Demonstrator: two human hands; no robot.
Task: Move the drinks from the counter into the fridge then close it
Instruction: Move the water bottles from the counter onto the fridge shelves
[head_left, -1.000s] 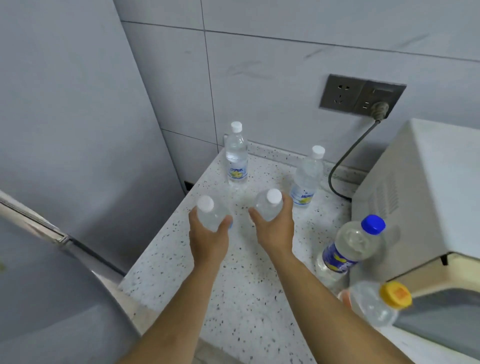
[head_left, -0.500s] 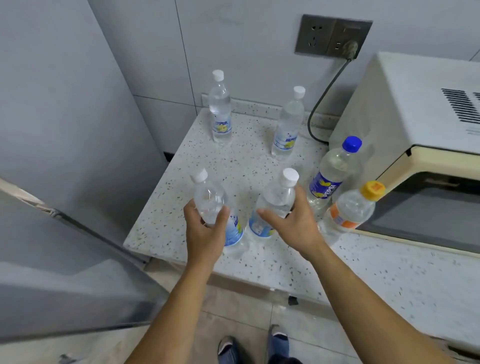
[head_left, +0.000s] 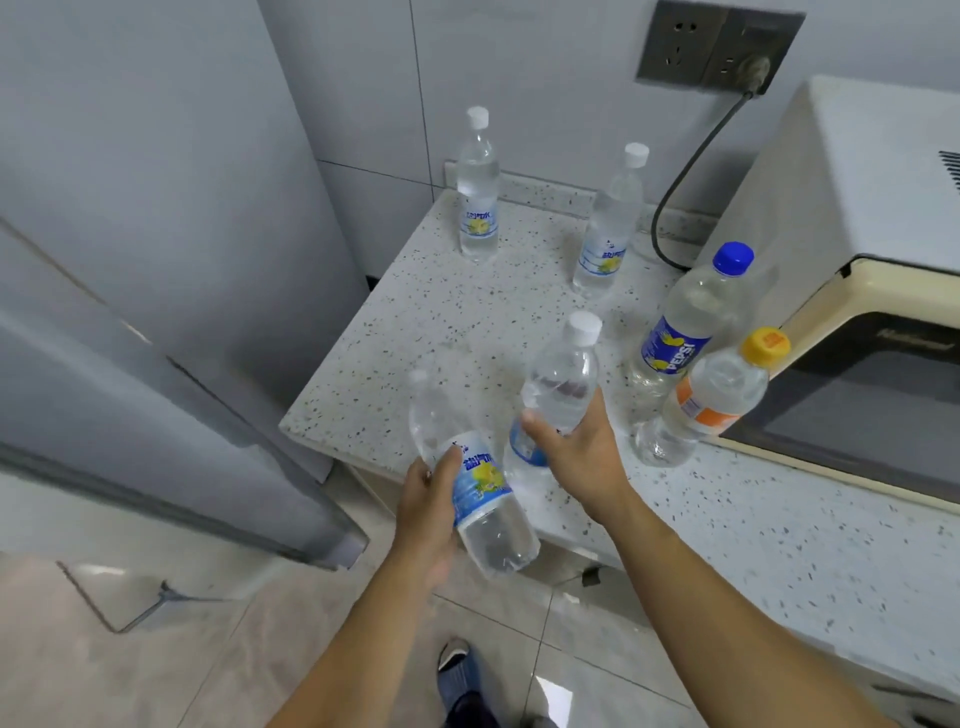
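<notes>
Both bottles have lifted off the speckled counter (head_left: 467, 322), each gripped by the hands.

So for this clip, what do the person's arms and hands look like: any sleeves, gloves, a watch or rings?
Both forearms are bare as far as the frame shows, with no sleeve in view. The left hand and right hand wear no gloves. No watch, band or bracelet shows on either wrist, and no ring can be seen on the visible fingers. No markings or tattoos are visible.

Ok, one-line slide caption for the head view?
Each hand, left hand and right hand, grips a water bottle beside four drinks on the counter.
</notes>
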